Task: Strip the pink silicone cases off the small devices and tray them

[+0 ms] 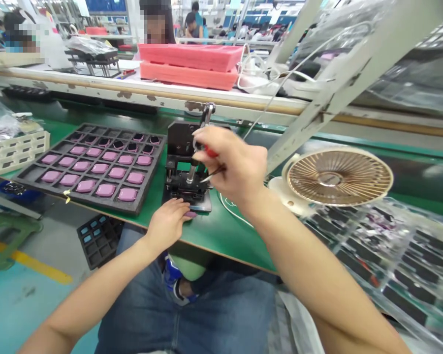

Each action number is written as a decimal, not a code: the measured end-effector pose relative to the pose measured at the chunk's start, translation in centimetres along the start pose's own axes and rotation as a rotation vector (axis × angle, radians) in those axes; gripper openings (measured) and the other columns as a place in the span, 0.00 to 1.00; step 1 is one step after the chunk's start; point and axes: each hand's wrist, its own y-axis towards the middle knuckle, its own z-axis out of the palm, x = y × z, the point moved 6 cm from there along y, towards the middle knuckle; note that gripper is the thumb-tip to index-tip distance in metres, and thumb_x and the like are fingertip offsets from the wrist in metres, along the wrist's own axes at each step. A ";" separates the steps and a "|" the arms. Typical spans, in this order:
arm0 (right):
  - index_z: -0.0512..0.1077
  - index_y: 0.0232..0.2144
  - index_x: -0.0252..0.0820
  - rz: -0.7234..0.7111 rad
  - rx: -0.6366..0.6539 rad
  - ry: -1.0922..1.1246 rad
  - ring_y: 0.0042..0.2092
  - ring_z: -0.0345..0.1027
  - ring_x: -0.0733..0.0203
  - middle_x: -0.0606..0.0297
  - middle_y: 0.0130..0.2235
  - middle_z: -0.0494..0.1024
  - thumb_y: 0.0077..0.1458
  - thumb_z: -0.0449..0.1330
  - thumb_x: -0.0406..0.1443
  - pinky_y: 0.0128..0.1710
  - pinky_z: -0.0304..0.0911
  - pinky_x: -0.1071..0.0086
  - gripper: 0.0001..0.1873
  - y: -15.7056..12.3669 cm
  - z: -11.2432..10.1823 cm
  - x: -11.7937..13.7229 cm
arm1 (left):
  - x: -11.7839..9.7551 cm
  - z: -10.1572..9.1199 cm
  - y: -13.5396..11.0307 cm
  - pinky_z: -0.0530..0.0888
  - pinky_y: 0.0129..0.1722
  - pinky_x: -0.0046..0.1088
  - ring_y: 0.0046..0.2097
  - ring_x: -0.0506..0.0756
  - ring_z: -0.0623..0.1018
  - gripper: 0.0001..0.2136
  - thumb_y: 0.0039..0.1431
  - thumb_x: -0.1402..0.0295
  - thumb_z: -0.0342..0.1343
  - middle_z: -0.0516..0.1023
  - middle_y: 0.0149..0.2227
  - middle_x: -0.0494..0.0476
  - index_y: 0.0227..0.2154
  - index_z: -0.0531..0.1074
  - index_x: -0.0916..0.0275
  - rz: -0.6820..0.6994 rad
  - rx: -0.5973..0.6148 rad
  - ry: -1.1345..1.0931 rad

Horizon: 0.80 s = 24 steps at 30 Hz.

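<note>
A small black hand press point(182, 167) stands on the green bench. My right hand point(232, 164) is closed round its red-tipped lever and also holds thin tweezers point(212, 174). My left hand point(167, 221) rests at the foot of the press, fingers pinched on a small pink part point(190, 214) at the base plate. Left of the press lies a black compartment tray point(92, 164) with several pink parts and a few dark ones in its far row.
A small tan desk fan point(337, 177) lies face up to the right. Clear plastic trays point(387, 255) with dark parts sit at the right front. White trays point(15, 147) stand far left. Another black tray point(98, 238) sits below the bench edge. Pink foam trays point(190, 64) and people are behind.
</note>
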 end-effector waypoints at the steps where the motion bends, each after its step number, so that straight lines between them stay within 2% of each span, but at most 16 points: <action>1: 0.74 0.58 0.45 0.029 -0.046 0.000 0.53 0.81 0.58 0.61 0.53 0.84 0.78 0.51 0.46 0.50 0.76 0.69 0.18 1.1 -0.6 -0.2 | 0.1 0.0 -0.1 0.76 0.65 0.56 0.57 0.66 0.84 0.11 0.68 0.75 0.59 0.87 0.52 0.64 0.49 0.83 0.61 -0.002 0.003 -0.008; 4: 0.72 0.61 0.42 0.111 -0.253 -0.038 0.53 0.80 0.57 0.58 0.53 0.82 0.78 0.51 0.46 0.49 0.75 0.68 0.20 3.4 -3.3 -0.4 | 0.4 -0.5 -0.2 0.75 0.66 0.53 0.58 0.65 0.83 0.10 0.68 0.75 0.60 0.87 0.52 0.62 0.47 0.83 0.61 0.000 0.004 -0.053; 6: 0.76 0.54 0.41 0.127 -0.349 -0.075 0.49 0.81 0.58 0.58 0.48 0.83 0.78 0.53 0.43 0.47 0.74 0.69 0.17 2.2 -4.4 0.2 | 0.6 -1.4 -0.5 0.76 0.65 0.50 0.57 0.63 0.84 0.09 0.70 0.73 0.60 0.87 0.51 0.61 0.47 0.83 0.60 -0.009 -0.025 -0.086; 7: 0.77 0.51 0.41 0.119 -0.326 -0.086 0.46 0.81 0.60 0.60 0.45 0.84 0.77 0.54 0.41 0.45 0.74 0.69 0.14 0.7 -4.2 0.7 | 0.6 -2.1 -0.8 0.78 0.63 0.49 0.56 0.62 0.84 0.09 0.70 0.73 0.59 0.87 0.50 0.61 0.48 0.83 0.60 -0.022 -0.052 -0.098; 8: 0.78 0.47 0.41 0.107 -0.277 -0.091 0.42 0.80 0.62 0.62 0.42 0.84 0.76 0.55 0.38 0.44 0.73 0.70 0.12 -1.3 -3.5 1.1 | 0.6 -2.8 -1.2 0.80 0.60 0.47 0.54 0.61 0.84 0.10 0.71 0.72 0.59 0.87 0.49 0.61 0.50 0.82 0.59 -0.038 -0.084 -0.107; 10: 0.79 0.48 0.45 0.030 0.032 -0.096 0.38 0.80 0.66 0.67 0.42 0.86 0.72 0.60 0.34 0.37 0.70 0.74 0.07 -6.4 0.0 1.8 | 0.5 -4.1 -2.4 0.83 0.54 0.43 0.50 0.59 0.85 0.12 0.73 0.72 0.57 0.87 0.47 0.60 0.54 0.80 0.58 -0.071 -0.141 -0.117; 11: 0.80 0.47 0.45 0.008 0.102 -0.097 0.36 0.80 0.67 0.68 0.43 0.87 0.71 0.62 0.34 0.33 0.68 0.75 0.07 -8.9 1.6 1.9 | 0.3 -4.6 -3.1 0.83 0.52 0.40 0.48 0.58 0.85 0.13 0.73 0.73 0.57 0.87 0.46 0.59 0.55 0.79 0.57 -0.083 -0.159 -0.121; 13: 0.80 0.51 0.47 0.070 0.344 -0.140 0.42 0.83 0.64 0.67 0.52 0.86 0.73 0.59 0.35 0.32 0.68 0.74 0.11 -12.9 5.5 0.7 | -0.1 -5.2 -4.4 0.84 0.49 0.36 0.46 0.56 0.85 0.13 0.72 0.75 0.57 0.87 0.44 0.56 0.54 0.79 0.56 -0.094 -0.168 -0.125; 15: 0.77 0.59 0.48 0.189 0.577 -0.198 0.48 0.83 0.57 0.63 0.59 0.82 0.74 0.55 0.37 0.34 0.71 0.71 0.16 -14.7 8.8 -1.0 | -0.6 -5.6 -5.2 0.83 0.50 0.34 0.47 0.56 0.85 0.11 0.72 0.75 0.58 0.87 0.44 0.56 0.51 0.79 0.56 -0.098 -0.162 -0.121; 16: 0.75 0.61 0.48 0.238 0.665 -0.221 0.49 0.82 0.54 0.60 0.60 0.82 0.74 0.55 0.39 0.35 0.72 0.69 0.18 -14.9 9.9 -1.8 | -0.8 -5.7 -5.4 0.83 0.51 0.35 0.48 0.56 0.85 0.10 0.72 0.75 0.58 0.87 0.45 0.56 0.50 0.80 0.57 -0.102 -0.160 -0.115; 18: 0.75 0.62 0.47 0.270 0.737 -0.232 0.47 0.83 0.50 0.57 0.55 0.84 0.72 0.58 0.40 0.37 0.73 0.66 0.20 -14.0 11.1 -2.7 | -1.1 -6.1 -5.4 0.83 0.52 0.35 0.50 0.57 0.85 0.10 0.72 0.75 0.58 0.85 0.47 0.58 0.49 0.79 0.57 -0.103 -0.173 -0.076; 20: 0.77 0.60 0.48 0.261 0.755 -0.223 0.45 0.83 0.50 0.57 0.51 0.86 0.70 0.59 0.39 0.39 0.73 0.65 0.19 -13.0 11.3 -3.0 | -1.2 -6.4 -4.7 0.83 0.53 0.35 0.49 0.56 0.85 0.10 0.72 0.74 0.57 0.85 0.47 0.59 0.50 0.79 0.58 -0.085 -0.207 0.001; 22: 0.76 0.61 0.49 0.259 0.764 -0.224 0.48 0.83 0.51 0.58 0.54 0.85 0.71 0.58 0.36 0.39 0.74 0.66 0.20 -12.9 10.7 -2.9 | -1.2 -6.3 -3.4 0.83 0.54 0.36 0.50 0.57 0.84 0.10 0.73 0.74 0.57 0.84 0.48 0.60 0.52 0.78 0.59 -0.056 -0.235 0.073; 24: 0.74 0.64 0.48 0.271 0.718 -0.236 0.52 0.82 0.52 0.58 0.60 0.81 0.73 0.54 0.35 0.37 0.74 0.68 0.21 -14.0 9.2 -2.6 | -0.7 -5.3 -1.5 0.81 0.58 0.39 0.53 0.58 0.83 0.12 0.73 0.75 0.55 0.84 0.50 0.62 0.54 0.78 0.61 -0.037 -0.226 0.103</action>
